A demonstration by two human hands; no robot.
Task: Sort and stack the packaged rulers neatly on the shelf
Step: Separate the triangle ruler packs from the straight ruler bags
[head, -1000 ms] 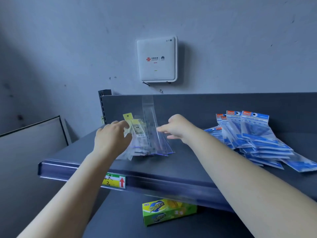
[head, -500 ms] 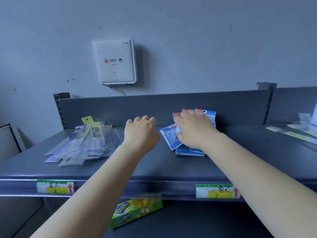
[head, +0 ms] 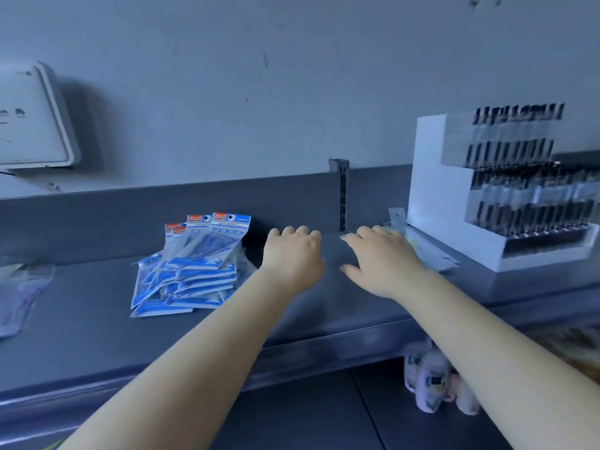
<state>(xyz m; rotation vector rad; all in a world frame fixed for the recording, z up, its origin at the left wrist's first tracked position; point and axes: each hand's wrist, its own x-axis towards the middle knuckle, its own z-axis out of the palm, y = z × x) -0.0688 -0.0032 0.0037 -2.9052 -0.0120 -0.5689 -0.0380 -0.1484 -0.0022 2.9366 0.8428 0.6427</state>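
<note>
The view has swung right along the shelf [head: 97, 319]: the wall box [head: 32, 115], centred a second ago, now sits at the left edge, and the clear ruler packs [head: 19, 293] have slid to the far left. A white display stand [head: 454, 196] of dark items has come into sight on the right. The right hand [head: 383, 258] has left the blue packs [head: 191, 271], which now lie uncovered, and reaches over the flat packs [head: 428, 251] beside the stand. The left hand [head: 292, 258] has moved from the clear packs to hover just right of the blue ones, fingers [head: 302, 233] curled, holding nothing
</note>
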